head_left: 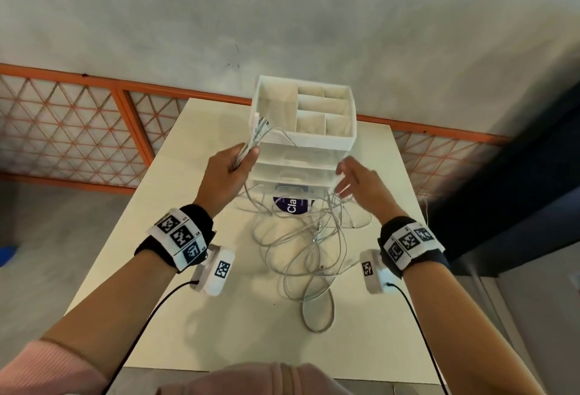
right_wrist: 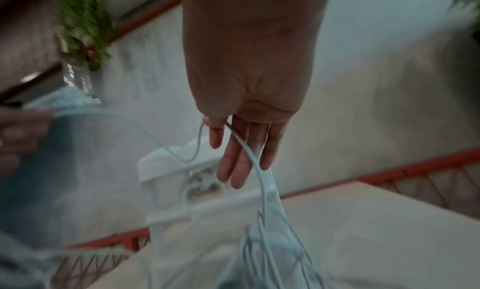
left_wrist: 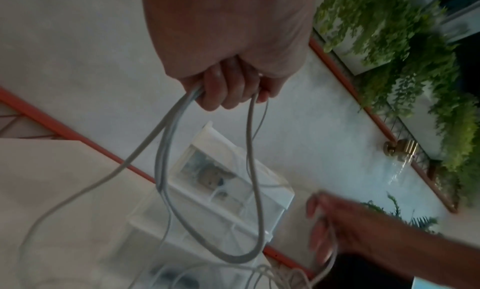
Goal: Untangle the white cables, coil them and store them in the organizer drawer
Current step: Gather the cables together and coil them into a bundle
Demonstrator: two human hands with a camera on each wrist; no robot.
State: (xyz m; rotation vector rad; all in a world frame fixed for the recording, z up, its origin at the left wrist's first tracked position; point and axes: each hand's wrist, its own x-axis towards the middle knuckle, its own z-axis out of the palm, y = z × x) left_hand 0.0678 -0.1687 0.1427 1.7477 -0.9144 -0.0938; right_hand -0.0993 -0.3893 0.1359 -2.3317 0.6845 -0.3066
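My left hand (head_left: 232,168) is raised in front of the white organizer (head_left: 323,141) and grips a bundle of white cables, whose connector ends (head_left: 260,127) stick up past its thumb. In the left wrist view its fingers (left_wrist: 226,88) curl round several strands, and a cable loop (left_wrist: 255,190) hangs below. My right hand (head_left: 354,181) hovers by the organizer's lower drawers with fingers straight and spread. A cable strand (right_wrist: 253,156) runs across those fingers (right_wrist: 233,160) from beside the thumb. The remaining tangle of cables (head_left: 314,239) lies on the table.
The cream table (head_left: 219,316) is narrow, and the organizer stands at its far edge. A round purple label (head_left: 293,206) shows at the organizer's base. An orange lattice railing (head_left: 78,131) runs behind the table, with hanging plants (left_wrist: 415,78) beyond it.
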